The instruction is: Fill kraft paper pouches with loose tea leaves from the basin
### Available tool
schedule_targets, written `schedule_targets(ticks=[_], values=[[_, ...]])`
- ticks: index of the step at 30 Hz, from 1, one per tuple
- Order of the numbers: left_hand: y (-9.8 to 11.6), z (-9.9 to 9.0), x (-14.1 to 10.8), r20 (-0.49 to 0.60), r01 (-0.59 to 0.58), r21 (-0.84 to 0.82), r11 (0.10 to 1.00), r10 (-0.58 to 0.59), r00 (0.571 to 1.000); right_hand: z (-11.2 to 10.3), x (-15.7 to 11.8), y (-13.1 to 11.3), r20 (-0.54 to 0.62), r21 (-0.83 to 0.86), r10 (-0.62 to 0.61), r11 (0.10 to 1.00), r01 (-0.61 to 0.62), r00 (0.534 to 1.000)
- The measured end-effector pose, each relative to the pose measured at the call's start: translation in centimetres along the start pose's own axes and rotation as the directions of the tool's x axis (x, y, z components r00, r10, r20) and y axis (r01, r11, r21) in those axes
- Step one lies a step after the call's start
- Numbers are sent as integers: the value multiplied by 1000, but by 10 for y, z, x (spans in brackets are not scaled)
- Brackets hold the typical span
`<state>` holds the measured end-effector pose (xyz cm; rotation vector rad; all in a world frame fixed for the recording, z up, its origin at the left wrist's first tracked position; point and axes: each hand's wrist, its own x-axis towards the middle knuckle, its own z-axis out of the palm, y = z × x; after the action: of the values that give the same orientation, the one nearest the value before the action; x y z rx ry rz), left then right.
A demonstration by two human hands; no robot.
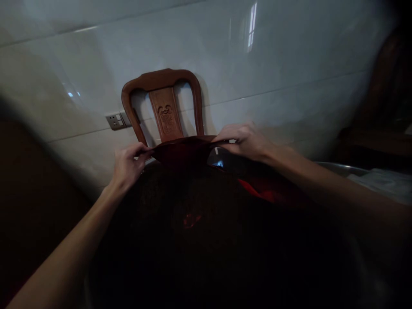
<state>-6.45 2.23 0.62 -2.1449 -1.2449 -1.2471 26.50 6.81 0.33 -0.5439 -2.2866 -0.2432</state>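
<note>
A dark red cloth [183, 151] is stretched between my two hands in front of a wooden chair. My left hand [130, 163] pinches its left end between thumb and fingers. My right hand [241, 139] pinches the right end, with the fingers pressed together. Below the cloth lies a large dark surface [199, 240], too dim to make out clearly. A bright red piece [257, 191] shows under my right forearm; whether it joins the cloth cannot be seen.
The carved wooden chair [165, 111] stands against a tiled wall [273, 64] with a socket [116, 121]. At the right, a metal rim [344, 166] borders pale material [386, 182]. Dark wooden furniture [380, 141] is at the far right.
</note>
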Motion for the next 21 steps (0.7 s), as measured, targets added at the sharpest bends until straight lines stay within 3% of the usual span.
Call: schedule_targets(ticks=[4,7,12,17,21], values=[[1,-4,-1,54,16,-11,1000,-15,998,1,2,-15,-72,33,136,990,-134,988],[5,-3,0,86,-27,34,999,24,996,2,4,-11,-39,9,223,975,-223,974],[6,6,1,77,-69,54,996,65,995,6,3,1,-16,-115,141,983,-142,990],[14,5,-4,142,-81,38,996,75,987,9,2,-4,-2,-73,-9,997,9,1000],[24,3,-5,122,-165,8,986,163,979,11,1,-6,-42,-95,11,995,-15,999]])
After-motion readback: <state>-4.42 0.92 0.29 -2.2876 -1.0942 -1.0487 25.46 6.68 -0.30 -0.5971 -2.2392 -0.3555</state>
